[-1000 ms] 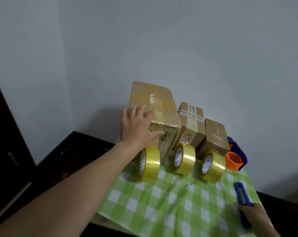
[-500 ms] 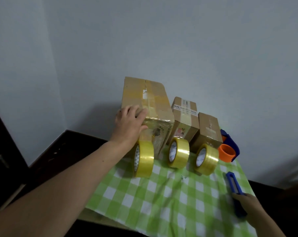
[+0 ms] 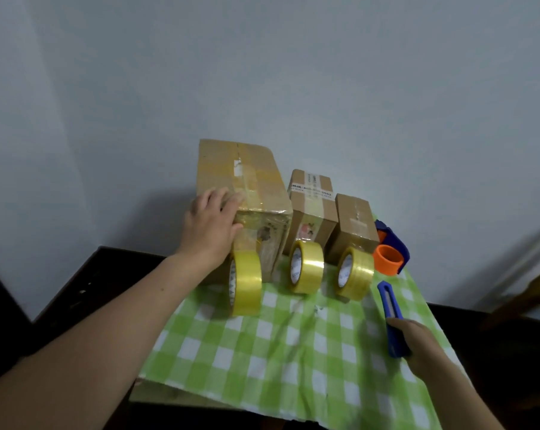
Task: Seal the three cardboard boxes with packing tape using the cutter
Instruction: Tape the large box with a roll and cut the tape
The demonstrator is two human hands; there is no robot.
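Three cardboard boxes stand in a row at the back of the table: a large box (image 3: 247,181), a middle box (image 3: 312,197) and a small box (image 3: 354,218). My left hand (image 3: 211,225) grips the large box at its near left corner, fingers on top and thumb on the front face. Three yellow tape rolls stand on edge in front: left roll (image 3: 245,282), middle roll (image 3: 305,271), right roll (image 3: 354,273). My right hand (image 3: 417,342) holds the blue cutter (image 3: 391,311) by its near end, low over the cloth.
A green-and-white checked cloth (image 3: 278,352) covers the small table. A blue and orange tape dispenser (image 3: 389,256) sits right of the small box. Dark furniture (image 3: 76,290) lies to the left, a wooden chair (image 3: 535,293) at far right, and the wall close behind.
My left hand has slid a little to the left along the large box's near corner. My right hand has come further into view with the cutter. The camera has tilted slightly.
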